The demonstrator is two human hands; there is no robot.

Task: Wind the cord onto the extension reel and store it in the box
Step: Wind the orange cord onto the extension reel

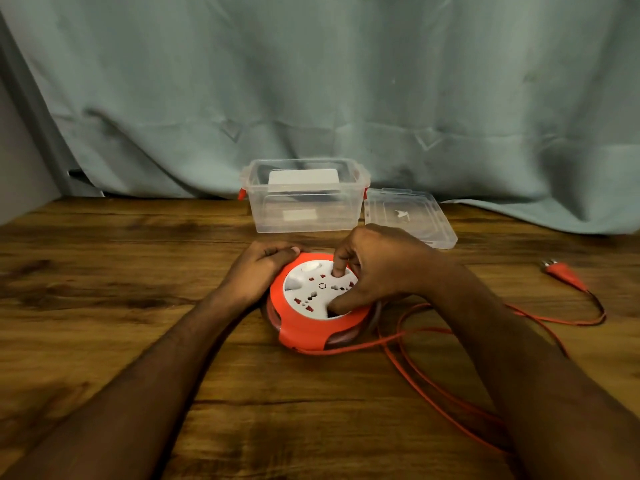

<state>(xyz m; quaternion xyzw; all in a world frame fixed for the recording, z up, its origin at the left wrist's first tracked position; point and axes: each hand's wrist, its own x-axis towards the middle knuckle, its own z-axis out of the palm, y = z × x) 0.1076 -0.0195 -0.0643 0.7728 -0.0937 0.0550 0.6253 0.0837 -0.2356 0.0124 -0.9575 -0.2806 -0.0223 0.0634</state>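
Winding is the step in hand, judging by how things lie. The round orange plastic extension reel with the white socket face (320, 299) is sitting at the centre of the frame on the brown wood-grain counter (104, 271). The left hand (263, 266) is gripping the reel's upper left rim, its fingers (282, 252) curling over the orange edge to steady it. The right hand (377, 268) is resting on the white face, with one finger pressing down into a recess near the top and the thumb dug in at the lower right, apparently to turn the drum.

Much of the thin orange cord (433, 372) is lying loose in loops at the lower right of the frame, running out to the orange plug (564, 273) at the right edge. The next move is likely calling for more turns of the drum while the loops feed in without snagging.

Just above the reel, the clear plastic storage box with red latches (306, 199) is standing open, its clear lid (410, 216) lying flat beside it on the right. Bare counter is showing to the left, and a grey-green cloth backdrop (346, 81) is closing off the far edge.
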